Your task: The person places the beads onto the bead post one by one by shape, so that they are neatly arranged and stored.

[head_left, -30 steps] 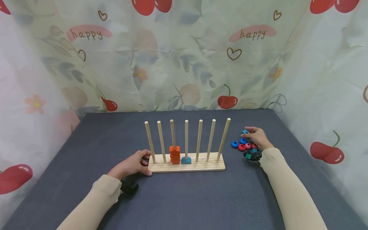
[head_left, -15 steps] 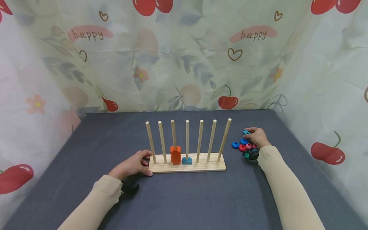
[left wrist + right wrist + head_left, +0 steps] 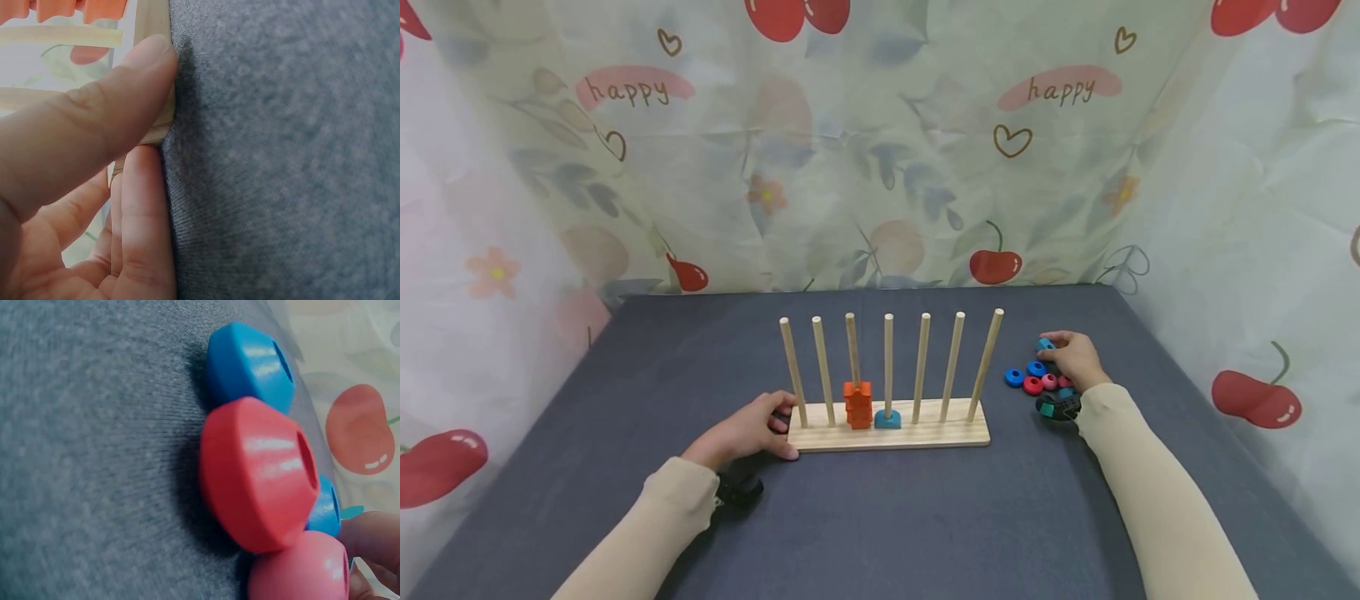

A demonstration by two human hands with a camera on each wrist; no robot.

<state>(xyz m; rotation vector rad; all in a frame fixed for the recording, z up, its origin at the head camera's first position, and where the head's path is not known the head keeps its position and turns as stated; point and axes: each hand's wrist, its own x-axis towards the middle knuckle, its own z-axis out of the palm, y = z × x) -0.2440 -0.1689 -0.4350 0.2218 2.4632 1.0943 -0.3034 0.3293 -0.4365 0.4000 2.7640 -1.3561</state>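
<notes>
A wooden peg board [image 3: 955,433] with several upright pegs lies in the middle of the table in the head view. My left hand [image 3: 748,429] grips its left end; in the left wrist view the thumb [image 3: 125,94] lies over the front edge, a fingertip against the end. Stacked orange pieces [image 3: 858,406] sit on the third peg from the left, and a blue half-round piece [image 3: 887,421] is at the foot of the peg beside them. Off to the right, my right hand [image 3: 1075,357] pinches a light blue bead [image 3: 1046,343] between thumb and fingers.
Under the right hand lie loose beads: a blue bead [image 3: 1014,377], another blue bead [image 3: 1036,368], a red bead [image 3: 259,475] and a pink bead [image 3: 300,572] among them. Dark devices are strapped at both wrists. A patterned curtain [image 3: 865,167] hangs behind the table.
The light blue bead has shifted slightly to the right and turned in my right hand's fingers. The left hand keeps its hold, and the peg board stays in place.
</notes>
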